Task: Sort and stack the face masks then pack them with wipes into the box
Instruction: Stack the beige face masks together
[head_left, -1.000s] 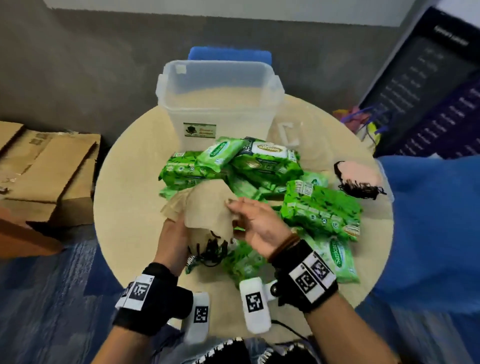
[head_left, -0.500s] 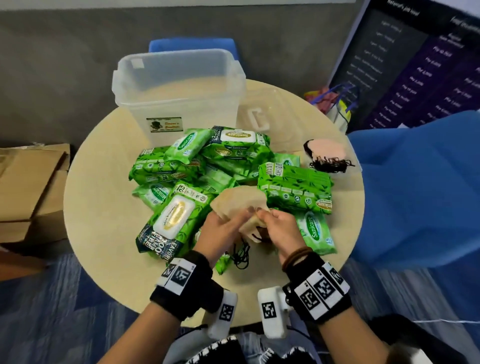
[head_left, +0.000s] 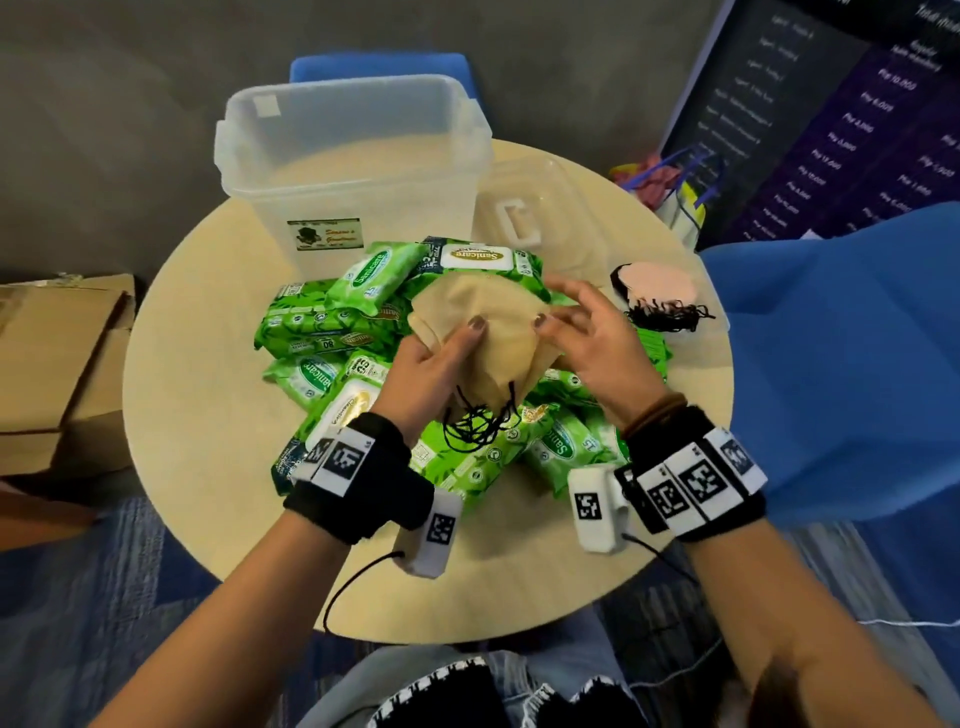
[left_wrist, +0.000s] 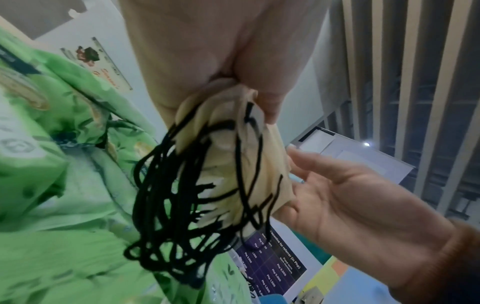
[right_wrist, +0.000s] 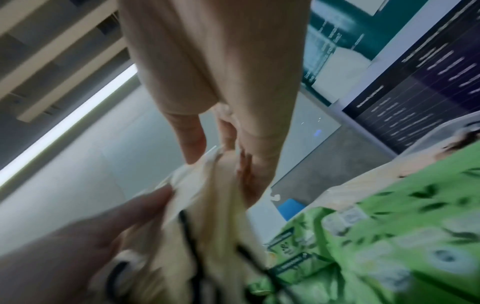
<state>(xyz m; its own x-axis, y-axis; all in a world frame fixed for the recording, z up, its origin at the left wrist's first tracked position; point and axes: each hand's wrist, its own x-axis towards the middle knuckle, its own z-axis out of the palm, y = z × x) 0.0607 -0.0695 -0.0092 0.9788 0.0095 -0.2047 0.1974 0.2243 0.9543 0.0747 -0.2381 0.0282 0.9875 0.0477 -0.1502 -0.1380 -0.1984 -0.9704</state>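
The left hand (head_left: 426, 374) clamps its fingers on the tan masks (head_left: 483, 332); the right hand (head_left: 587, 343) pinches their edge. They look soft, light and floppy, loops (head_left: 478, 426) dangling: best gripped across the folded middle.

Round table (head_left: 208, 415), blue carpet (head_left: 93, 597)

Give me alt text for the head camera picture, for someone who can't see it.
Two hands hold a stack of beige face masks with dangling black ear loops above a pile of green wipe packs on a round table: left hand grips it, right hand steadies its edge. Behind stands an empty clear plastic box; pink masks lie right.
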